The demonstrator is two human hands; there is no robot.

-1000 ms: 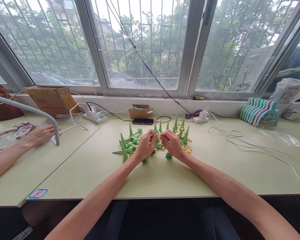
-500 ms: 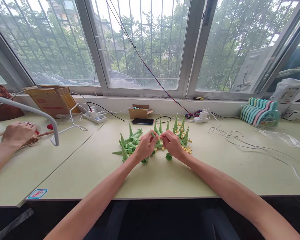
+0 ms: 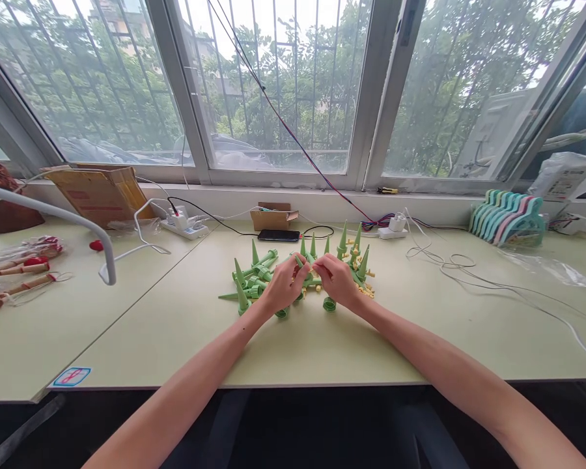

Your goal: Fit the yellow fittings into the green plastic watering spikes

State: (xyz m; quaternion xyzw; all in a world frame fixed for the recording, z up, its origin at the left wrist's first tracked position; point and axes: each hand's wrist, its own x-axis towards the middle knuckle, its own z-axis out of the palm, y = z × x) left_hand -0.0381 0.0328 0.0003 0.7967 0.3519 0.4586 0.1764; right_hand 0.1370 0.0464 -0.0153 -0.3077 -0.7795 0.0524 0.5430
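My left hand (image 3: 286, 281) is closed around a green plastic plant watering spike (image 3: 299, 262), its tip showing between the fingers. Right beside it, my right hand (image 3: 334, 277) is pinched, fingertips meeting the left hand's; whatever it grips is too small and hidden to make out. Green watering spikes (image 3: 242, 293) lie and stand left of my hands, some pointing up. Further upright ones (image 3: 342, 241) stand behind and to the right, several with yellow pieces fitted. Small loose yellow valve pieces (image 3: 370, 291) are scattered by my right wrist. A green threaded cap end (image 3: 329, 304) faces me below that hand.
Behind the spikes are a black phone (image 3: 279, 235) and a small open cardboard box (image 3: 274, 217). Wooden utensils in plastic (image 3: 22, 286) lie at left near a white metal tube (image 3: 102, 251). Hangers (image 3: 508, 220) and loose white cables (image 3: 461, 264) occupy the right.
A co-worker's hand at the far left has gone out of view, uncovering the wooden utensils. My two hands have barely moved.
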